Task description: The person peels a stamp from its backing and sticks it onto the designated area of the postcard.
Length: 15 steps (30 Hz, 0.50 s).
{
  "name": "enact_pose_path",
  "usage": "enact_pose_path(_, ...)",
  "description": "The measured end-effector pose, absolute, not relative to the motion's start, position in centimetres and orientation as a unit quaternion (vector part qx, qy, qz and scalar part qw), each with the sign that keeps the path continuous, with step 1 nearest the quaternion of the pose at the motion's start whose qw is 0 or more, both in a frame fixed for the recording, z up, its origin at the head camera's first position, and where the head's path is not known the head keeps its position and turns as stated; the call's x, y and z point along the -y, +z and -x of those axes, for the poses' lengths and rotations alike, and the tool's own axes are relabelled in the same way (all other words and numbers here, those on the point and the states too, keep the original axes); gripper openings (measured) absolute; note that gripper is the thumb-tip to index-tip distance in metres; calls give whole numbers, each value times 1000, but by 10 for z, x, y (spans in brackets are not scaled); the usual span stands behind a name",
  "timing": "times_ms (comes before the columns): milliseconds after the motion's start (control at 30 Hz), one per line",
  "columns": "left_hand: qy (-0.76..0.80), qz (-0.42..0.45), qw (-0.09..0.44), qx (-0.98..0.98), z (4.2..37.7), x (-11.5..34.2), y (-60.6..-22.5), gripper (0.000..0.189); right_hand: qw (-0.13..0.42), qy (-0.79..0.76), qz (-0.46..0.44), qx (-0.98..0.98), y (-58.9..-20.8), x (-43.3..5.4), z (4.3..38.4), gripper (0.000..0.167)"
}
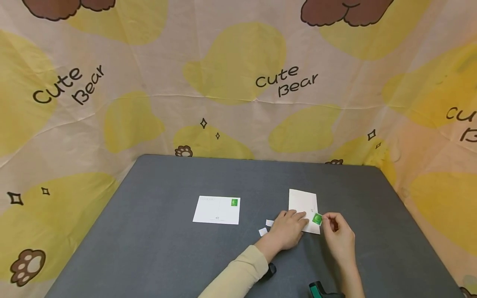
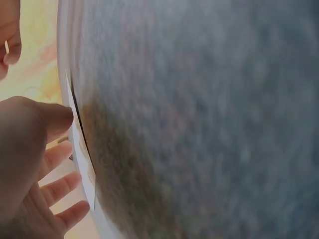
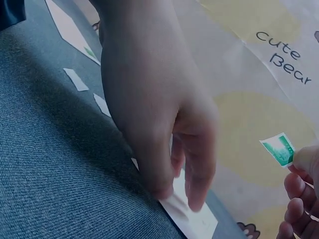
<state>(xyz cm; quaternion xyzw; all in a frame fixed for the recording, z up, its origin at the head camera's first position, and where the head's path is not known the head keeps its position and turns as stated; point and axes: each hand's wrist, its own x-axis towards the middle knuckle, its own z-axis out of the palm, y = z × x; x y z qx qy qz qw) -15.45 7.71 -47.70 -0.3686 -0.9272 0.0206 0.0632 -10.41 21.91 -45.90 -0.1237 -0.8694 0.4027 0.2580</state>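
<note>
My right hand [image 1: 340, 238] pinches a green stamp [image 1: 316, 219] by its edge between thumb and forefinger. In the head view the stamp appears over the lower right part of a white postcard [image 1: 302, 200]; the right wrist view shows the stamp [image 3: 279, 149] held up above the table. Spread over the card's lower left is my left hand [image 1: 287, 229], its fingers touching the card and hiding part of it. From the side, the left wrist view shows the thumb and fingertips of the left hand [image 2: 25, 159] along the card [image 2: 82, 139].
A second white postcard [image 1: 214, 210] with a green stamp [image 1: 234, 202] in its corner lies to the left. Two small white paper pieces [image 1: 263, 232] are beside the left wrist. The grey table [image 1: 156, 248] ends at a printed cloth [image 1: 238, 124].
</note>
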Motion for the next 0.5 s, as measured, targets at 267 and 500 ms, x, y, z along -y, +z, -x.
enact_pose_path(267, 76, 371, 19, 925, 145, -85, -476, 49, 262, 405, 121, 868, -458, -220, 103, 3)
enact_pose_path(500, 83, 366, 22, 927, 144, -84, -473, 55, 260, 404, 129, 867, -457, -221, 103, 4)
